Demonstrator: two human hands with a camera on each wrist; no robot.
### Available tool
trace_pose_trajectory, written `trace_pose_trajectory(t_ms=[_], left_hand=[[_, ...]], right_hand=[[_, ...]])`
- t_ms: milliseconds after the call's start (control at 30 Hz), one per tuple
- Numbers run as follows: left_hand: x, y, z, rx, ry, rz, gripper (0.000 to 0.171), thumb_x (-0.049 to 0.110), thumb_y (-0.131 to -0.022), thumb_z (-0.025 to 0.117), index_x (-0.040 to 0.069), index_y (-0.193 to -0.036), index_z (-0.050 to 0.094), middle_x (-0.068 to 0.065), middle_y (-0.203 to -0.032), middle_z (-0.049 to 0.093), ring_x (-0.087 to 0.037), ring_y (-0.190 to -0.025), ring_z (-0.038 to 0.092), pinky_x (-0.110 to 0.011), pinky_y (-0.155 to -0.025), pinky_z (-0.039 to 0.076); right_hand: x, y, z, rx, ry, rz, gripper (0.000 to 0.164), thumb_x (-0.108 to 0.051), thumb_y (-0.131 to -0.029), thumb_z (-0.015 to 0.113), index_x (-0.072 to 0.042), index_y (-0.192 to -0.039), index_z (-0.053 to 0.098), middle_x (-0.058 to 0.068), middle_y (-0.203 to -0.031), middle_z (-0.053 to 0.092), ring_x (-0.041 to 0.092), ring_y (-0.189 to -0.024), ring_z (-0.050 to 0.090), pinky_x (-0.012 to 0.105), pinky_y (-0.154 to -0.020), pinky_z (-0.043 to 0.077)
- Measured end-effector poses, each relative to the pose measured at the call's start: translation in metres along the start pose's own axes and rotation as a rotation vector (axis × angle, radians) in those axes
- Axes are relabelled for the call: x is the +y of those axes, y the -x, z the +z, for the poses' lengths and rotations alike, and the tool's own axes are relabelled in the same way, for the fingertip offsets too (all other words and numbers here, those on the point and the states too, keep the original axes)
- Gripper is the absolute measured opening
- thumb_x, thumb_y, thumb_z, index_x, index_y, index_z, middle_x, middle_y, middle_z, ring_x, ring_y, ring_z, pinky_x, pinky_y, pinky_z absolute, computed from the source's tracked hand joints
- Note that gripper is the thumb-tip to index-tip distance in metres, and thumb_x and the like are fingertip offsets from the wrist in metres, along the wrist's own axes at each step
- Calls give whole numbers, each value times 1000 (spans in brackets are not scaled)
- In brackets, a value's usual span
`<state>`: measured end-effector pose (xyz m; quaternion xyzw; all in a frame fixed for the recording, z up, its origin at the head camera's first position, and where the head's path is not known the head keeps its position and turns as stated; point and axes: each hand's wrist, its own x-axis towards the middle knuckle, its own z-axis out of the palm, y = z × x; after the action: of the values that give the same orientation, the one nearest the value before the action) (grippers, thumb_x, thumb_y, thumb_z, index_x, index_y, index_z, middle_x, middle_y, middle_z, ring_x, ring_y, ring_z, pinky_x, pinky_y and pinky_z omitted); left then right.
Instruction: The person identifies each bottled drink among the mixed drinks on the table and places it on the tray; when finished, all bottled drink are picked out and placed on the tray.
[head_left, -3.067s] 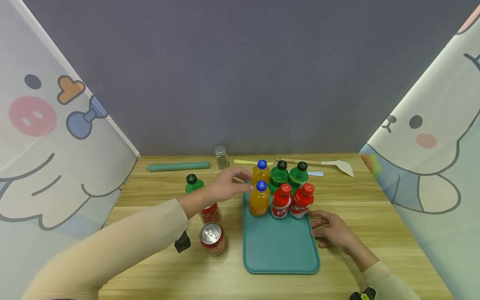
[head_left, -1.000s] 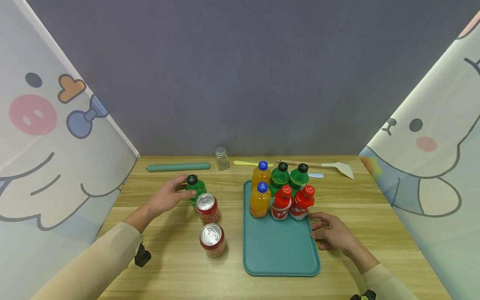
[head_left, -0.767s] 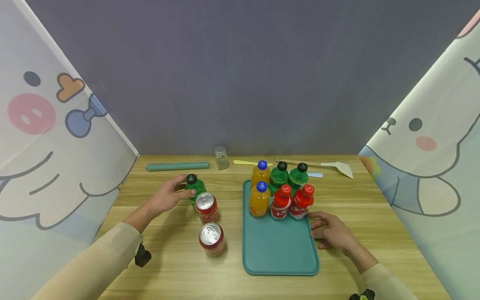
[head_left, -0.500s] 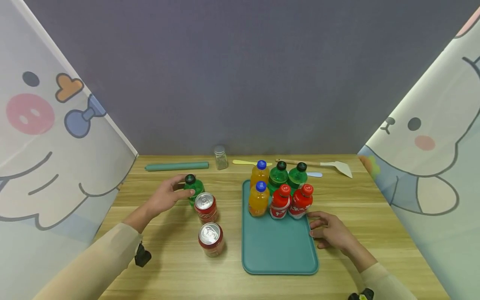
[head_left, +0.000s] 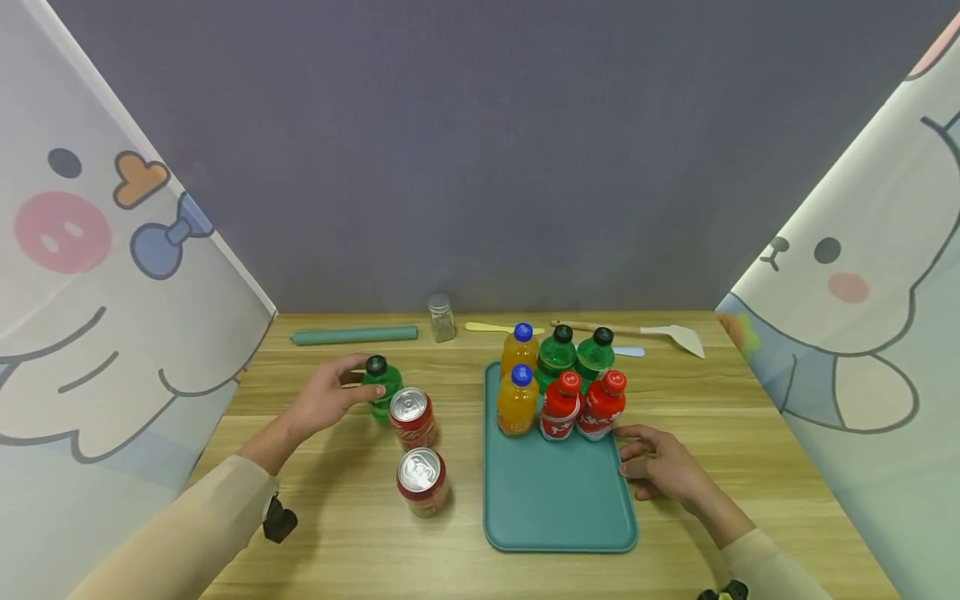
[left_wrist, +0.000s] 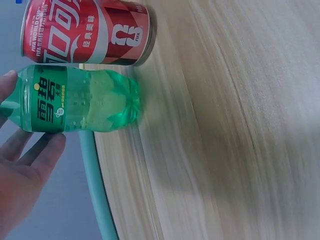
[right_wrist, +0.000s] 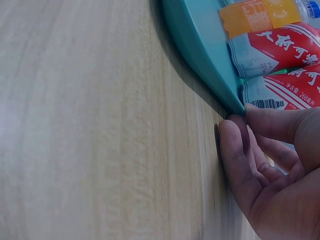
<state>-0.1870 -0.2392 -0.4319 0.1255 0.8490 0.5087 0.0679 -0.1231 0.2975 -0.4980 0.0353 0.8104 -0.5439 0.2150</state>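
My left hand (head_left: pixel 325 397) holds a green Sprite bottle (head_left: pixel 386 384) by its upper part, thumb on one side and fingers on the other. In the left wrist view, the bottle's label (left_wrist: pixel 48 98) and clear green base show, close beside a red cola can (left_wrist: pixel 87 31). At the right edge of the teal tray (head_left: pixel 558 508), my right hand (head_left: pixel 663 467) pinches the rim between thumb and forefinger. Standing on the tray's far half are two orange juice bottles (head_left: pixel 517 408), two green bottles (head_left: pixel 556 360) and two red cola bottles (head_left: pixel 561 410).
A second red can (head_left: pixel 422 483) stands nearer me, left of the tray. Along the back lie a teal roll (head_left: pixel 354 335), a glass shaker (head_left: pixel 442 321), a yellow knife (head_left: pixel 495 327) and a spatula (head_left: pixel 678 336). Printed panels (head_left: pixel 855 333) flank the table.
My left hand has gone from the orange bottles on the tray to the green Sprite bottle and grasped it. The bottle has just shifted slightly left. The right hand stays at the tray.
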Motion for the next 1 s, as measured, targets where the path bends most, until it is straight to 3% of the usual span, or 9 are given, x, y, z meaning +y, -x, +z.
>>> trace_pose_trajectory(t_ms=[267,467,1000], left_hand=[[8,8,-6,57,-44,-40,49,23,-92,79,7,-136,64,-17,-135,65,-45,-120,63,-37,-87,59],[25,13,-13,82,-46,-56,50,25,-92,79,7,-137,65,-17,-133,67,-40,-118,66,-40,-86,60],[66,19,-31,154,-114,-55,50,28,-91,80,7,-134,65,-15,-132,65,-34,-112,69,-32,-83,58]], right_hand=[[1,1,0,-12,-7,-14,64,-2,-89,74,4,-146,47,19,-110,62,23,-74,64,41,-58,62],[1,1,-1,-13,-5,-16,64,-2,-89,73,4,-146,46,19,-110,62,24,-74,64,41,-58,62],[1,2,-1,-10,-1,-15,64,0,-89,73,5,-147,45,19,-110,62,22,-73,64,40,-58,62]])
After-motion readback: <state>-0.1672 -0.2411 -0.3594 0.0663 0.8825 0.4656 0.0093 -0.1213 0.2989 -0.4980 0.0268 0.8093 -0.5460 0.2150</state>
